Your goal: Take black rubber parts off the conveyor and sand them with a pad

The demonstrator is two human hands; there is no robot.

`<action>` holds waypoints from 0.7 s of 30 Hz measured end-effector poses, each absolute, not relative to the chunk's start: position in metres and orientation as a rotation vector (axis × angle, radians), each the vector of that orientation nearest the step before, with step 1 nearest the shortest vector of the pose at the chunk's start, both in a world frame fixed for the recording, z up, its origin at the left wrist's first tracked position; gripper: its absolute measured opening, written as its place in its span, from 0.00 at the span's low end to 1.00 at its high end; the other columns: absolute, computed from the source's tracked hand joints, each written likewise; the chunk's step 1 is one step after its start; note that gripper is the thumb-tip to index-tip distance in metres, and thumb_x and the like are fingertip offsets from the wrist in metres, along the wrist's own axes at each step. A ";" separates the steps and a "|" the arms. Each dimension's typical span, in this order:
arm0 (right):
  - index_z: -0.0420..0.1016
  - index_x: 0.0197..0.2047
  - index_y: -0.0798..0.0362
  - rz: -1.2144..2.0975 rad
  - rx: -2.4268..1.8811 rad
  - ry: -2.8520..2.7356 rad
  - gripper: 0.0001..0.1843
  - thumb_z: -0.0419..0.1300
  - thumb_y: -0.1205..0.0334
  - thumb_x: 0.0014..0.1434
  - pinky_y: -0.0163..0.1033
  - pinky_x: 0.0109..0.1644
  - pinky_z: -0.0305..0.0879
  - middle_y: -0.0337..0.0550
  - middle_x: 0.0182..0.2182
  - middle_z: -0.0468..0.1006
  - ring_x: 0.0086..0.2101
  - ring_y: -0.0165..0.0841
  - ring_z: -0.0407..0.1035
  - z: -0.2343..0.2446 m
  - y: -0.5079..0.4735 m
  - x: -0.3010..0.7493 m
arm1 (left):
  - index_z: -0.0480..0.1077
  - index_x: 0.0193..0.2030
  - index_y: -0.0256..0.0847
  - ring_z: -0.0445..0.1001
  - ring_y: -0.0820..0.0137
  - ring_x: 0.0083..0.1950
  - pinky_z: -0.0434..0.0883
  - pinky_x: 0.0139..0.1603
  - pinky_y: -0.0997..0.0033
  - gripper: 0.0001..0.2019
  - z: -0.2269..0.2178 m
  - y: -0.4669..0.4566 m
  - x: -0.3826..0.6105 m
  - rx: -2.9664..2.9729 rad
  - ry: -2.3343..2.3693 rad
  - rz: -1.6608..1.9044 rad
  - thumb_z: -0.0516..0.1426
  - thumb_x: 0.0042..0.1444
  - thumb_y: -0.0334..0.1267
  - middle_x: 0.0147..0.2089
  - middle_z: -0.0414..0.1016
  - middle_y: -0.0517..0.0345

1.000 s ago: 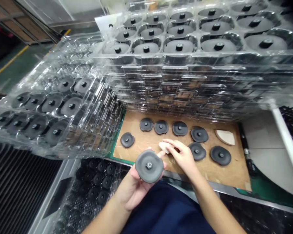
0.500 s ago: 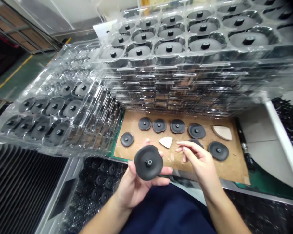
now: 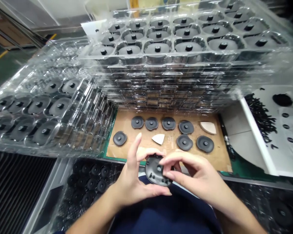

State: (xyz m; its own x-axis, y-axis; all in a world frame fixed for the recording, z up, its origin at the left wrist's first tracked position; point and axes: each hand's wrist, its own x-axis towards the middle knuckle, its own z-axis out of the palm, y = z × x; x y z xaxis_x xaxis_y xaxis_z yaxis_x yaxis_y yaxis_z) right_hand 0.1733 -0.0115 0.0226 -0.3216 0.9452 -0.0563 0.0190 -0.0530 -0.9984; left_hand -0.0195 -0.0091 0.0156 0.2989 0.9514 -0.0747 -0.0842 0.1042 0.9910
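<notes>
A round black plastic disc (image 3: pixel 152 169) is held above my lap, its face with small pegs and holes toward me. My left hand (image 3: pixel 130 183) grips it at the left, with the thumb along the lower edge, some fingers behind the upper edge and the index finger raised. From the right, my right hand (image 3: pixel 194 169) pinches the disc with thumb and fingertips, covering its right part. Whether a small part sits in that pinch is hidden. Beyond the hands, several similar discs (image 3: pixel 184 142) with central stubs lie on a brown cardboard sheet (image 3: pixel 136 152).
Pale wedge-shaped pieces, one near (image 3: pixel 158 139) and one farther right (image 3: pixel 208 127), lie on the cardboard. Stacked clear trays (image 3: pixel 166 74) of discs rise behind; another stack (image 3: pixel 88 130) stands left. Small black parts (image 3: pixel 260 117) are heaped on a white surface at right.
The disc has been turned over from its stubbed face to its pegged face. My right hand has moved left from beside the cardboard discs onto it. The view has shifted right.
</notes>
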 end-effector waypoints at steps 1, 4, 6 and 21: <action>0.78 0.40 0.47 1.622 -1.060 -1.419 0.08 0.64 0.65 0.55 0.34 0.35 0.67 0.37 0.30 0.78 0.30 0.29 0.70 0.026 -0.009 0.174 | 0.44 0.70 0.43 0.74 0.57 0.51 0.60 0.61 0.61 0.61 0.016 -0.010 -0.021 1.150 0.959 0.953 0.69 0.29 0.18 0.46 0.77 0.51; 0.80 0.38 0.48 1.869 -0.983 -1.355 0.08 0.67 0.61 0.53 0.33 0.34 0.67 0.36 0.28 0.80 0.29 0.28 0.71 0.031 -0.004 0.174 | 0.38 0.71 0.45 0.74 0.55 0.51 0.60 0.61 0.59 0.63 0.018 -0.016 -0.026 1.156 0.932 0.867 0.69 0.31 0.21 0.46 0.77 0.51; 0.81 0.37 0.49 1.938 -0.978 -1.330 0.07 0.68 0.61 0.52 0.33 0.35 0.68 0.37 0.27 0.80 0.29 0.28 0.72 0.033 -0.003 0.172 | 0.35 0.71 0.46 0.74 0.53 0.52 0.61 0.60 0.56 0.62 0.020 -0.019 -0.029 1.199 0.916 0.806 0.69 0.35 0.24 0.47 0.76 0.49; 0.80 0.31 0.51 1.924 -1.016 -1.037 0.07 0.70 0.59 0.48 0.33 0.34 0.71 0.38 0.26 0.80 0.28 0.30 0.75 0.010 -0.023 0.170 | 0.72 0.49 0.44 0.74 0.60 0.46 0.66 0.50 0.66 0.30 0.020 -0.018 -0.028 1.358 0.947 0.700 0.71 0.34 0.35 0.43 0.78 0.53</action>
State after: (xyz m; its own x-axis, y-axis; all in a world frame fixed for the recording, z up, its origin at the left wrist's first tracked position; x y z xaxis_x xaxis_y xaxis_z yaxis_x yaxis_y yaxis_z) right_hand 0.1703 -0.0232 0.0102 -0.4340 0.8497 -0.2994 -0.2169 -0.4211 -0.8807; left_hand -0.0284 -0.0179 0.0200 0.4745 0.8669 -0.1530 0.1082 0.1151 0.9875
